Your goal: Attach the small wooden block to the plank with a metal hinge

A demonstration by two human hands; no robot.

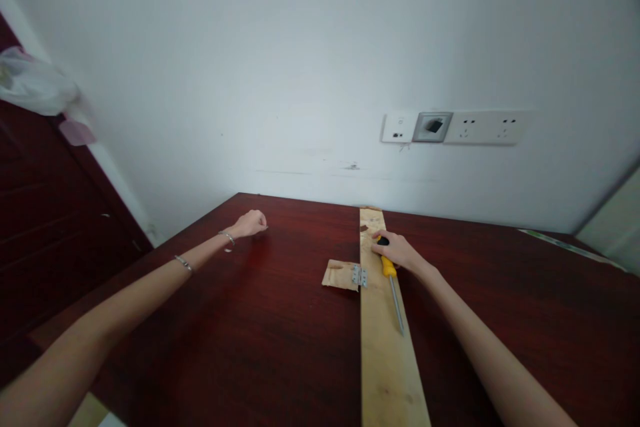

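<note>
From the head camera, looking down on one dark red surface [280, 347]. Grasping one screwdriver [389, 267] by its yellow-and-black handle with the right hand [397, 250], pointing its one metal shaft toward the near side, with the tip over or on one long wooden plank [390, 373], close to the right edge of the wood. Curling the fingers of the left hand [251, 222] closed at the left part of the surface, well apart from the plank; being unable to tell about any small object inside them. Wearing two bracelets [183, 263] on the left arm, one at the wrist and one farther up the forearm.

Counting just one plank, running from near the wall [300, 67] toward the near side and passing under the right hand. Seeing one small wooden piece [337, 275] lying beside its left edge, and one metal hinge [356, 274] bridging the two, with one leaf on each. Noting one brown patch [364, 228] on the plank, near the right fingertips.

On the wall, counting four panels [485, 128] in one row: three white, one grey-framed. At the left, seeing one white plastic bag [40, 83] by one dark red door [50, 200]. At the far right, seeing one thin green-and-white strip [570, 250].
</note>
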